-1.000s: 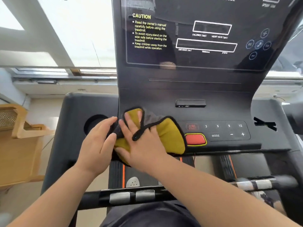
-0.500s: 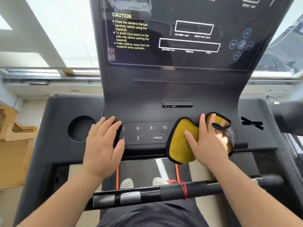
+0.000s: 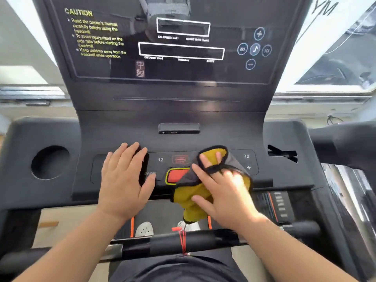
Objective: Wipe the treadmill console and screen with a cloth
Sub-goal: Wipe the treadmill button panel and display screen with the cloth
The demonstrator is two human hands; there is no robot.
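A: Start at the right hand (image 3: 225, 192). What are its fingers doing?

B: They press flat on the cloth (image 3: 203, 188), a yellow one with grey backing and black trim. A black loop of that trim crosses the fingers, and the thumb lies on the yellow fold hanging off the console's front edge. So the hand pins the cloth down with spread fingers instead of balling it up.

A: And what sits under those fingertips?

B: The button panel of the treadmill console (image 3: 114, 131). Just left of the fingers, half covered by the grey edge of the cloth, is the red stop button (image 3: 176, 175) with its yellow border. Beyond the fingertips a "12" and a plus sign show on the panel.

A: The left hand (image 3: 124, 180)?

B: Open and empty, palm down, fingers together and extended on the left part of the same panel. Its thumb points toward the red button. Off the little-finger side, well apart, is the round cup holder (image 3: 49, 162).

A: Further out?

B: Past both sets of fingertips sits a small black port block (image 3: 179, 128), then the dark screen (image 3: 173, 43) rising above with yellow caution text and round media icons. The print is blurred, so I can't read the small labels with confidence.

A: And nearer the wrists?

B: The black handlebar (image 3: 183, 242) runs across below both wrists, with a red cord (image 3: 182, 239) wrapped around it, and white shoes (image 3: 144, 228) show on the belt underneath.
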